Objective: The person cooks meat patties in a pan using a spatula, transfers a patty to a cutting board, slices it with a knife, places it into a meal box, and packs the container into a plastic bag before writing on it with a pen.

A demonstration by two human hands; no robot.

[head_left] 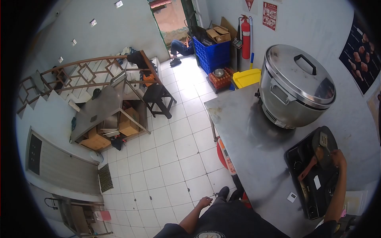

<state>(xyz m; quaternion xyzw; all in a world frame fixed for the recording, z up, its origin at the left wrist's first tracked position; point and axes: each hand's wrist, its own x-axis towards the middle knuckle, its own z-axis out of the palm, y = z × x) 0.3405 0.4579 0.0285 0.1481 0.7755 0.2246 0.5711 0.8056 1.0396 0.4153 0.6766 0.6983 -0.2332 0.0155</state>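
Observation:
My right hand (338, 158) is closed on the handle end of a slotted turner (324, 139). The turner's head lies over a dark frying pan (326, 158) with something brownish in it. From the pan a reddish-brown handle (307, 169) sticks out toward the front left. The pan is on a black two-burner stove (309, 192), at the right side of the steel table (254, 158). Down at my left side hangs my left hand (204, 202), loosely curled with fingers partly apart, above the tiled floor and holding nothing.
A large steel rice cooker (293, 91) stands behind the stove. A small white device (292, 197) lies by the stove's left edge. Beyond the table are a blue crate (212, 53), egg trays (220, 79) and a black stool (158, 97). A person (183, 47) sits by the doorway.

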